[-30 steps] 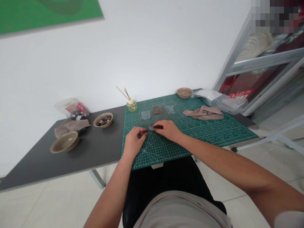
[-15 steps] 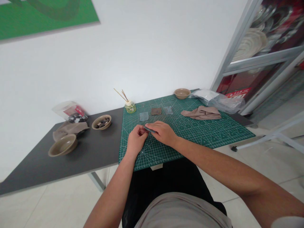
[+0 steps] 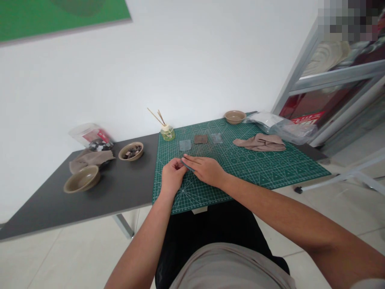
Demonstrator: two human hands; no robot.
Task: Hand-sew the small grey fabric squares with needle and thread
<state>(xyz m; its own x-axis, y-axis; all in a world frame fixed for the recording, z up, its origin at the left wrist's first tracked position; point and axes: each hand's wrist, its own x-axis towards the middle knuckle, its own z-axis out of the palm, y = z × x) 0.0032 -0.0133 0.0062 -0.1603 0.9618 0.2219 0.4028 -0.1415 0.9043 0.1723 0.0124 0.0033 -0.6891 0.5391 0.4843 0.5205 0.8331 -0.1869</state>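
Over the green cutting mat (image 3: 240, 168), my two hands meet near its left-centre. My left hand (image 3: 173, 172) is closed in a pinch, and whatever small thing its fingertips hold is hidden. A thin, flat, grey-green piece (image 3: 188, 166) lies under the fingers of my right hand (image 3: 207, 170), which presses it against the left fingertips. Beyond the hands, a grey-blue square (image 3: 185, 145), a brown square (image 3: 201, 139) and a pale grey square (image 3: 217, 138) lie in a row on the mat.
A reed diffuser (image 3: 167, 132) stands at the mat's back left. A bowl (image 3: 235, 117), plastic bag (image 3: 279, 126) and brown cloth (image 3: 261, 143) occupy the right. Leftward are a bowl of dark pieces (image 3: 131, 152), another bowl (image 3: 82, 179), a cloth (image 3: 90, 159) and a plastic jar (image 3: 90, 136).
The camera view has shifted slightly. My right fingers lie a little flatter over the grey-green piece, and less of it shows. Both hands stay together; the objects on the table have not moved.
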